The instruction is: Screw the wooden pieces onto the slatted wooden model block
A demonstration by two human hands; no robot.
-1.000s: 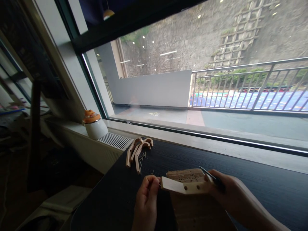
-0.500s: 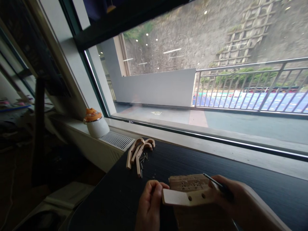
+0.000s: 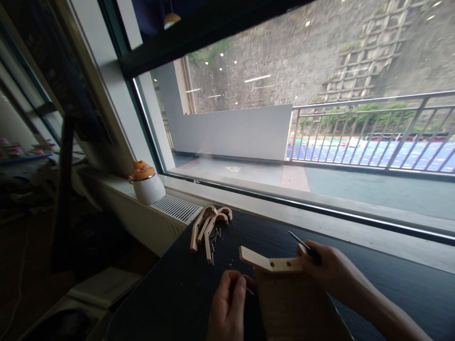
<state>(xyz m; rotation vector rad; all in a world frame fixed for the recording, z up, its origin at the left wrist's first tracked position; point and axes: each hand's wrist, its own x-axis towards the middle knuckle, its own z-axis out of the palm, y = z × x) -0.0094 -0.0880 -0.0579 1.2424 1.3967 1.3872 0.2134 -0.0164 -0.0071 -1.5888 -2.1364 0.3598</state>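
My right hand [image 3: 329, 267] is closed around a pale wooden hook [image 3: 256, 259] and a screwdriver [image 3: 294, 236]. Two dark holes show in the hook, and its bent flat end points left. The screwdriver's thin shaft slants up and left from a dark handle mostly covered by my fingers. Lower down, my left hand [image 3: 229, 300] pinches a small screw [image 3: 250, 291], of which only a thin shiny length shows. Beneath the hook is a brown board [image 3: 295, 303], its top edge hidden behind the hook; I cannot tell whether they touch.
Several similar wooden hooks [image 3: 207, 237] lie on the black table [image 3: 170, 289], with loose screws [image 3: 214, 239] beside them. A white jug-like container with an orange top [image 3: 147, 184] stands on the vented ledge [image 3: 176, 207]. Beyond the table runs a large window [image 3: 227, 137].
The right hand has moved up and left with the hook and screwdriver, lifting the hook away from the left hand. The board's pitted upper part is now covered. A screw now shows in the left hand.
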